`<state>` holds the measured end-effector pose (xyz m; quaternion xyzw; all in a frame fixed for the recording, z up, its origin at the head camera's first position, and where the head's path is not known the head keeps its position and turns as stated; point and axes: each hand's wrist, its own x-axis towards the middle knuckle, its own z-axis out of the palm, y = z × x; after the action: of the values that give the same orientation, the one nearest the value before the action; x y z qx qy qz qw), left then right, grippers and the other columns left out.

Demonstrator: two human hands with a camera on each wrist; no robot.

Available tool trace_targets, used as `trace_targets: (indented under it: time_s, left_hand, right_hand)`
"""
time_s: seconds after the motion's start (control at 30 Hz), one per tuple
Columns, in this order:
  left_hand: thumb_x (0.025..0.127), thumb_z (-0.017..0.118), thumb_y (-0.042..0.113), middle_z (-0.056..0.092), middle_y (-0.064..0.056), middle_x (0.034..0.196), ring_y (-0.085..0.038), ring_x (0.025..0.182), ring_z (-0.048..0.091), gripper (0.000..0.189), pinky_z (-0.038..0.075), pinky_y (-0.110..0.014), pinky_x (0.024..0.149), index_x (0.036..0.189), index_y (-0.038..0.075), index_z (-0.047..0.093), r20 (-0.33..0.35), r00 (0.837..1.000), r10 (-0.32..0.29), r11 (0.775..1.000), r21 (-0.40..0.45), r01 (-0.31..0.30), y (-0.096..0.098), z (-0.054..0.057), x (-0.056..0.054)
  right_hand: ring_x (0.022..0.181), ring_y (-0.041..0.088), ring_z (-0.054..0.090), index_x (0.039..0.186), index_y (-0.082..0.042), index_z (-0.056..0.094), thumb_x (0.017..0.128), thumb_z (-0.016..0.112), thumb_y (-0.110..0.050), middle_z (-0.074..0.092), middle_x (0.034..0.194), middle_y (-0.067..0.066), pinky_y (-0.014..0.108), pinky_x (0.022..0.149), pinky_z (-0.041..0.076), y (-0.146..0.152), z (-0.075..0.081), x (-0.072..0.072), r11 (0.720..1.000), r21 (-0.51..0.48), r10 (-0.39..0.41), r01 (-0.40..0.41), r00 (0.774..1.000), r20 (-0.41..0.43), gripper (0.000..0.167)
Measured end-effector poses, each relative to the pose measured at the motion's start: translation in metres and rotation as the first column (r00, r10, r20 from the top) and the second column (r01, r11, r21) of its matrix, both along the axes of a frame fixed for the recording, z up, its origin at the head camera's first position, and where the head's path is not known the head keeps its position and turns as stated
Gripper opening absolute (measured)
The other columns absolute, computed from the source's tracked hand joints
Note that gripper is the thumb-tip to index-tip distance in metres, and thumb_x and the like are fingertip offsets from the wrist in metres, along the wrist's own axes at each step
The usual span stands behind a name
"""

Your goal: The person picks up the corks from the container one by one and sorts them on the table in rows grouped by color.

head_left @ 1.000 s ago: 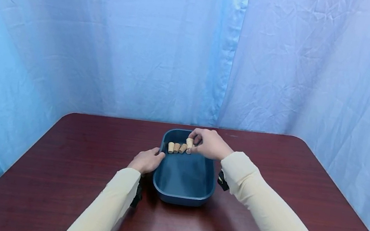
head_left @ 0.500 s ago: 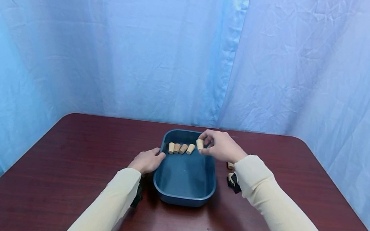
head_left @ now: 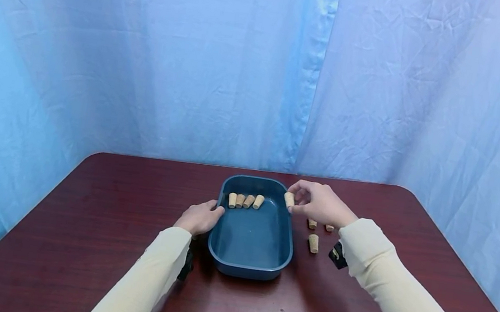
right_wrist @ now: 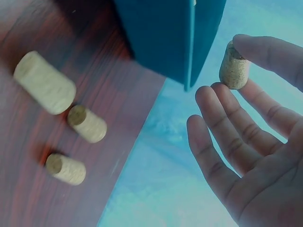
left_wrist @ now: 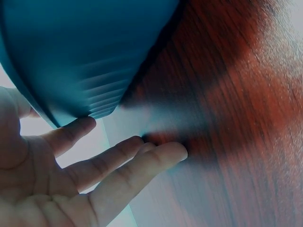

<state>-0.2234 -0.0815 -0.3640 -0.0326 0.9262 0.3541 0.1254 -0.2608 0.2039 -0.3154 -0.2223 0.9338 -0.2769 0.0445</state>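
My right hand (head_left: 320, 202) pinches a tapered cork stopper (head_left: 289, 199) between thumb and fingertips, just above the right rim of a dark blue tray (head_left: 250, 238). In the right wrist view this cork (right_wrist: 235, 67) is upright, while the lower fingers spread loosely away from it. Inside the tray, several corks (head_left: 248, 201) lie side by side near the far left corner. My left hand (head_left: 200, 217) grips the tray's left rim, thumb over the edge. The left wrist view has an index fingertip against the tray's outer wall (left_wrist: 94, 52); the other fingers extend free below.
Three more corks lie on the dark red wooden table (head_left: 75, 238) right of the tray; the nearest cork (head_left: 313, 243) is fully visible, the others partly covered by my right hand. Pale blue curtains (head_left: 196, 63) hang behind the table and along both sides.
My right hand has moved right with the pinched cork, from the corks inside the tray to its right rim, uncovering the corks on the table. The left hand and tray stay in place.
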Motion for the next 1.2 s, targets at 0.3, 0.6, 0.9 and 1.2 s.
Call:
trace_targets:
  time_s: [0.3, 0.6, 0.9, 1.2]
  left_hand:
    - [0.108, 0.038, 0.032, 0.042, -0.023, 0.155, -0.038, 0.12, 0.054, 0.058, 0.049, -0.053, 0.095, 0.159, 0.005, 0.034, 0.002, 1.0, 0.0, 1.0, -0.003, 0.0, 0.0, 0.001, 0.001]
    - [0.108, 0.038, 0.031, 0.045, -0.023, 0.153, -0.037, 0.11, 0.055, 0.057, 0.048, -0.049, 0.086, 0.159, 0.006, 0.035, -0.004, 1.0, -0.007, 1.0, 0.0, 0.007, 0.0, 0.001, 0.002]
    - [0.108, 0.038, 0.032, 0.046, -0.023, 0.152, -0.037, 0.112, 0.055, 0.056, 0.048, -0.051, 0.089, 0.158, 0.006, 0.037, -0.002, 1.0, -0.003, 1.0, 0.005, 0.003, 0.0, -0.001, -0.002]
    - [0.108, 0.039, 0.032, 0.044, -0.023, 0.154, -0.038, 0.117, 0.055, 0.057, 0.048, -0.053, 0.094, 0.159, 0.006, 0.036, 0.004, 1.0, 0.006, 1.0, 0.005, -0.006, -0.001, -0.002, -0.001]
  right_hand:
    - [0.093, 0.023, 0.066, 0.121, -0.002, 0.066, 0.091, 0.076, -0.012, 0.067, 0.105, 0.01, 0.042, 0.083, 0.056, 0.023, -0.005, 0.003, 0.999, -0.004, -0.035, 0.035, 0.999, 0.009, 0.034]
    - [0.092, 0.023, 0.065, 0.12, -0.001, 0.066, 0.088, 0.079, -0.013, 0.068, 0.102, 0.011, 0.039, 0.076, 0.054, 0.043, -0.009, 0.007, 0.999, 0.007, -0.039, 0.039, 0.998, 0.039, 0.037]
    - [0.091, 0.022, 0.066, 0.116, -0.002, 0.067, 0.085, 0.079, -0.01, 0.069, 0.1, 0.006, 0.039, 0.078, 0.055, 0.062, -0.015, 0.009, 1.0, -0.003, -0.028, 0.028, 0.996, 0.09, 0.035]
    - [0.084, 0.02, 0.06, 0.11, -0.004, 0.069, 0.082, 0.081, -0.011, 0.066, 0.094, 0.004, 0.036, 0.073, 0.051, 0.074, -0.022, 0.011, 0.998, 0.044, -0.059, 0.053, 0.989, 0.135, 0.032]
